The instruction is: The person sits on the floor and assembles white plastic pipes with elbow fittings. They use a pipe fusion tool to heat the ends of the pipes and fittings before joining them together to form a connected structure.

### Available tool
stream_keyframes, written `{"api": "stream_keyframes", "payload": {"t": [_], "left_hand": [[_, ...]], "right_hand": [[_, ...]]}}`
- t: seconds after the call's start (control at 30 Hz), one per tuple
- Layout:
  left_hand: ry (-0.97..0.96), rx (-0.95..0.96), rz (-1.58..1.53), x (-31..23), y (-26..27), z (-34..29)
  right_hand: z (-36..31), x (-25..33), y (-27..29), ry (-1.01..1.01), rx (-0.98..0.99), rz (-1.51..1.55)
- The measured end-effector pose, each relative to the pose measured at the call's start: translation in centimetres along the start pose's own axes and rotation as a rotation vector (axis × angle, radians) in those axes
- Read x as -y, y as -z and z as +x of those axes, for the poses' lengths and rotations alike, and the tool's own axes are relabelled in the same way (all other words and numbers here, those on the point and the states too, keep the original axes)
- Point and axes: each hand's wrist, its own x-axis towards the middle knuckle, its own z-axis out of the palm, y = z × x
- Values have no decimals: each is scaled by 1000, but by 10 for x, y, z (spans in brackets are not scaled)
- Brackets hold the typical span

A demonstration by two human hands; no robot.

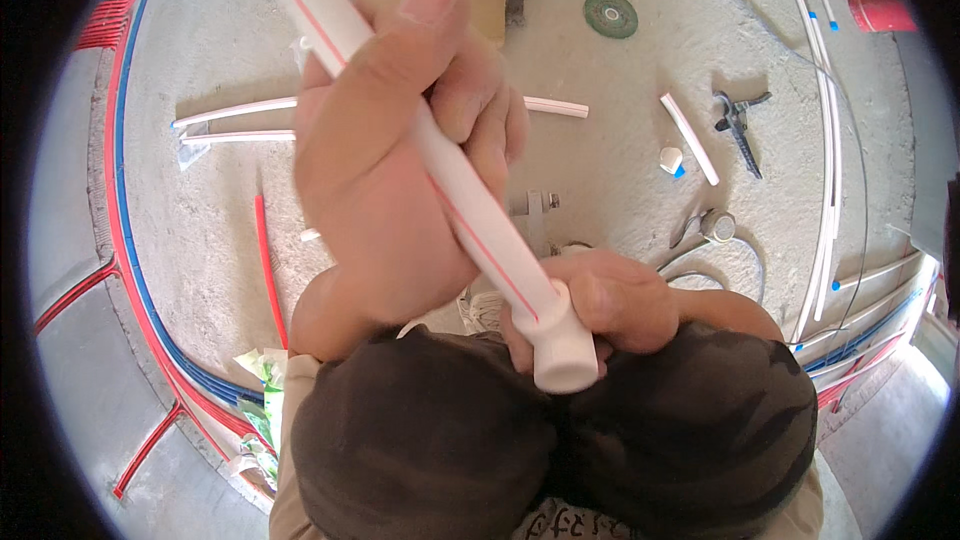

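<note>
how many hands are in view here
2: the left hand wraps around the white pipe, and the right hand grips the fitting at its near end.

A single view is given, taken from the person's head by a wide fisheye camera facing down. The left hand [375, 175] is seen close to the lens, the right hand [628, 306] a little farther off, by the knees [420, 430]; the floor [660, 60] is viewed from overhead, its outer parts bent within a dark rim.
</note>
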Motion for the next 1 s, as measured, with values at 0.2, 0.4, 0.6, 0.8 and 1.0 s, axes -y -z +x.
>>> {"api": "stream_keyframes", "payload": {"t": [0.2,0.4,0.6,0.8,1.0], "left_hand": [[-58,87,-90,4,12,-6],[-45,249,68,-7,15,0],[121,86,-81,-5,21,14],[58,441,-283,6,70,3],[-98,498,-304,17,63,-5]], "right_hand": [[-2,-3,4,-36,83,15],[-1,-13,13,52,199,106],[11,-19,30,296,-342,-617],[26,-44,41,567,-516,-778],[33,-44,55,943,-472,-1101]]}}
